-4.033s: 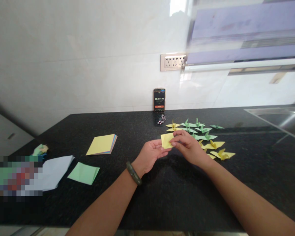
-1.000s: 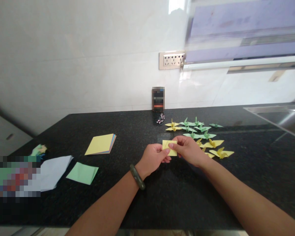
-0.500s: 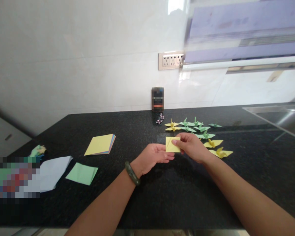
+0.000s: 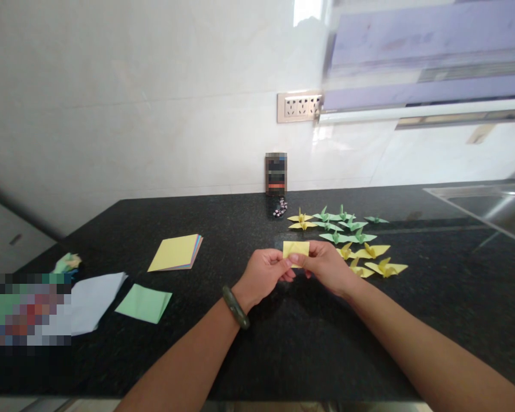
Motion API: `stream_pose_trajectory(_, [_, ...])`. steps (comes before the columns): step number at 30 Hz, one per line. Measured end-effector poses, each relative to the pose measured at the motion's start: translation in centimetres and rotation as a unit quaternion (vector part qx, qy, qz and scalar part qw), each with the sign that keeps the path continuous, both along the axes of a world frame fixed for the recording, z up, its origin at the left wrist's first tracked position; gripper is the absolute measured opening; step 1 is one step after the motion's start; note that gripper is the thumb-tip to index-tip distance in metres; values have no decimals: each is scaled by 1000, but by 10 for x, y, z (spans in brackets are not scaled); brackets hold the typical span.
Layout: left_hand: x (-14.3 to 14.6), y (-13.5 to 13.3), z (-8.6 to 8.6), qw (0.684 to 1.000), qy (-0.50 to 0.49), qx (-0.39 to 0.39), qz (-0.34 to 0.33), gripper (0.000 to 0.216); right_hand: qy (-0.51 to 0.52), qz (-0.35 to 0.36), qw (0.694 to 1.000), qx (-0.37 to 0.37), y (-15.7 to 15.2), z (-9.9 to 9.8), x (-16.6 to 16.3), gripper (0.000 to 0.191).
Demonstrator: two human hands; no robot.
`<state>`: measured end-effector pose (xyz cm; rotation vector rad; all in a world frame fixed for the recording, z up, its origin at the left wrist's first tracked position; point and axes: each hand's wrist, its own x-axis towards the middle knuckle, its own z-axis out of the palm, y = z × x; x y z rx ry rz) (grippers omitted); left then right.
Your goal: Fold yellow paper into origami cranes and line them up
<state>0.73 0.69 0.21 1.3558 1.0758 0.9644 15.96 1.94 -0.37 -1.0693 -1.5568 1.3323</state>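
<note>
A small folded square of yellow paper point(image 4: 295, 248) is held up above the dark countertop between both hands. My left hand point(image 4: 264, 274), with a dark green bangle point(image 4: 236, 307) at its wrist, pinches the lower left of the paper. On the other side, my right hand point(image 4: 328, 264) grips it with the thumb across the front; the two thumbs nearly meet at the bottom edge. Just beyond and to the right stand several folded cranes, green ones point(image 4: 354, 236) behind and yellow ones point(image 4: 385, 267) nearer my right wrist.
On the left lie a stack of coloured paper point(image 4: 175, 253), a folded green sheet point(image 4: 145, 303) and white paper point(image 4: 98, 300). A phone-like object point(image 4: 276, 173), partly blurred, leans on the wall with a beaded strap point(image 4: 280, 208). A sink point(image 4: 493, 206) is set in at the right.
The left hand has closed from spread fingers to a pinch on the yellow paper. The paper and right hand have shifted slightly left, uncovering more yellow cranes.
</note>
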Motion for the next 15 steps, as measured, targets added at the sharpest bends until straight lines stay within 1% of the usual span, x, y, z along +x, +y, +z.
stream_pose_trajectory(3, [1,0,-1,1000,-3,9,1,20,20,-25,999,-6,0,0,-1,35])
stream_pose_trajectory(8, [1,0,-2,1000,-11,2,0,21,67,-20,995,-75,5,-2,1,50])
stream_pose_trajectory(9, [1,0,-2,1000,-11,-2,0,21,72,-19,994,-74,5,-2,2,48])
stream_pose_trajectory(12, [1,-1,-3,1000,-9,-7,-10,21,70,-26,997,-36,5,-1,3,35])
stream_pose_trajectory(15, [2,-2,-4,1000,-5,-6,-25,21,57,-40,997,-17,3,0,2,30])
